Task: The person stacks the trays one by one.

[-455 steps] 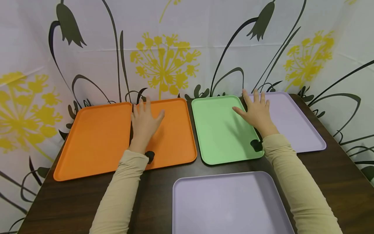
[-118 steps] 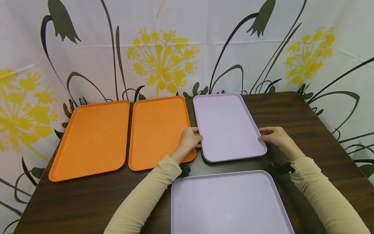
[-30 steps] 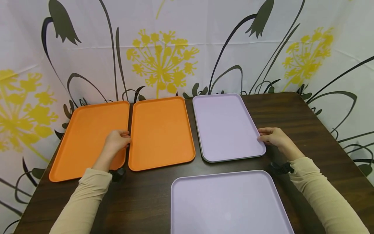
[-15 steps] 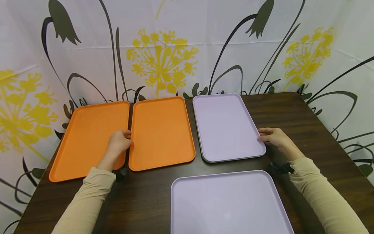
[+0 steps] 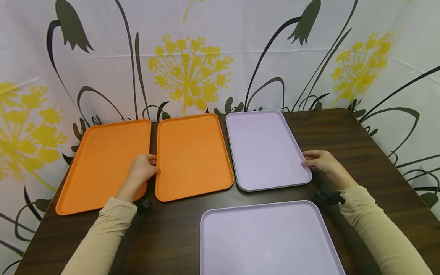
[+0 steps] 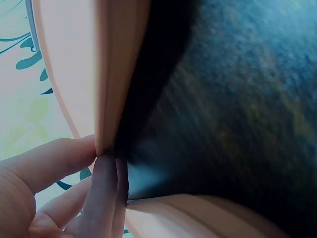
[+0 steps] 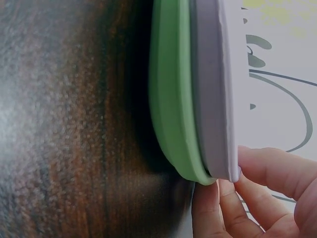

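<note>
My left hand [image 5: 140, 169] pinches the left edge of the middle orange tray [image 5: 194, 158], thumb at the upper rim and fingers against its side and underside in the left wrist view. On the other side, my right hand [image 5: 324, 163] grips the right edge of a lilac tray [image 5: 268, 149] stacked on a green tray [image 7: 171, 89]. In the right wrist view its thumb touches the lilac rim and its fingertips reach the green tray's edge. From the head view the green tray is almost wholly hidden. The middle orange tray's right edge lies close beside the stack.
Another orange tray [image 5: 106, 164] lies at the left, partly under my left forearm. In front is a second lilac tray [image 5: 268, 236], cut off by the frame's bottom. All rest on a dark wooden table [image 5: 343, 133] against a floral cloth [image 5: 223, 30].
Earlier, the lilac tray went from the right onto the green one. My left hand then left the stack for the middle orange tray, which has just slid slightly right. The right hand stays put.
</note>
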`<state>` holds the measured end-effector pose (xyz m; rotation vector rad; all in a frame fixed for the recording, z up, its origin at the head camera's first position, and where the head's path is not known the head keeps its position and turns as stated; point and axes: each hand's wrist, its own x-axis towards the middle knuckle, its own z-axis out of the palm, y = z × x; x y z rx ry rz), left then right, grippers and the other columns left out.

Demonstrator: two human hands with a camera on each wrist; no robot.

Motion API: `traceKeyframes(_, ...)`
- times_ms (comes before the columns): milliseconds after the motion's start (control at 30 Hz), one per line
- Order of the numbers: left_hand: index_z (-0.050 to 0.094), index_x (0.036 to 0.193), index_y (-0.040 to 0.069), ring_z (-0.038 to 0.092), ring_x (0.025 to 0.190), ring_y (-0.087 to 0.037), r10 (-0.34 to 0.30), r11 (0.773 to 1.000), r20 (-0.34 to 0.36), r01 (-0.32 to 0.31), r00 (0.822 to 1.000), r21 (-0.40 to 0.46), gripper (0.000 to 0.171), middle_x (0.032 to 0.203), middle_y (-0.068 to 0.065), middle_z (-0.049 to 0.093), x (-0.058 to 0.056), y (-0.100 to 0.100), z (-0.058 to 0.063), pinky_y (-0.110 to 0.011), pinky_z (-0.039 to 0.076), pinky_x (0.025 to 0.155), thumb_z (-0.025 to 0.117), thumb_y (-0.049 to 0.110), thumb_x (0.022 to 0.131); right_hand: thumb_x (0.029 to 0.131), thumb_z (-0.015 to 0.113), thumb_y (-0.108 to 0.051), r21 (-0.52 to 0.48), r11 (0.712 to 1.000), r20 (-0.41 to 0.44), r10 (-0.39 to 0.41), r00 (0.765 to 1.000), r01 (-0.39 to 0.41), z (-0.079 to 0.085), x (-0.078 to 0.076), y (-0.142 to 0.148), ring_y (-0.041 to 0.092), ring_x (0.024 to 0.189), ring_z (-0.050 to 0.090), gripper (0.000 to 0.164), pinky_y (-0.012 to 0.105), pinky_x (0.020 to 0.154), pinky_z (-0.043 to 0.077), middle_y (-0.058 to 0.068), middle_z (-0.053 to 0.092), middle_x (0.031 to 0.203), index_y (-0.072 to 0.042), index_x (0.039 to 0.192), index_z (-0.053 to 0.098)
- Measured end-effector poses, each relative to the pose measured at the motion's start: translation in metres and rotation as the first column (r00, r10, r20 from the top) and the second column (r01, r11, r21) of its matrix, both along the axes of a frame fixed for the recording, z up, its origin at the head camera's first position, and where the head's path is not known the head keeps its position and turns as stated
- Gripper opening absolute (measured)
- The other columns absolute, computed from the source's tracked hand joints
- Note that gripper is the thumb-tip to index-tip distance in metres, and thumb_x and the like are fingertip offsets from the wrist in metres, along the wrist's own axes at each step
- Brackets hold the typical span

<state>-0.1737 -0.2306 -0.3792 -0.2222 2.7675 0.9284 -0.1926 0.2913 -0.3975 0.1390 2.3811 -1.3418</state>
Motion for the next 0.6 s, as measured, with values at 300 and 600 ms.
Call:
traceKeyframes(300, 0.04, 0.135, -0.018, 0.064, 0.096, -0.037, 0.055, 0.986, 0.091, -0.069, 0.994, 0.15, 0.058, 0.124, -0.035, 0.052, -0.0004, -0.0009, -0.0002, -0.033, 0.061, 0.071, 0.06, -0.007, 0.082, 0.089, 0.062, -0.006, 0.006, 1.0, -0.006, 0.015, 1.0, -0.015, 0.0014, 0.0016, -0.0024, -0.011, 0.08, 0.053, 0.056, 0.011, 0.074, 0.052, 0.012, 0.065, 0.115, 0.017, 0.136, 0.04)
traceKeyframes(600, 0.034, 0.14, -0.016, 0.068, 0.088, -0.021, 0.031, 0.962, 0.139, -0.067, 0.99, 0.263, 0.062, 0.131, -0.038, 0.048, -0.0002, -0.0067, 0.006, -0.03, 0.061, 0.075, 0.058, -0.001, 0.085, 0.089, 0.061, -0.005, 0.006, 1.0, -0.013, 0.018, 1.0, -0.018, 0.0012, 0.0013, -0.0024, -0.012, 0.08, 0.053, 0.056, 0.011, 0.074, 0.053, 0.021, 0.062, 0.122, 0.017, 0.136, 0.039)
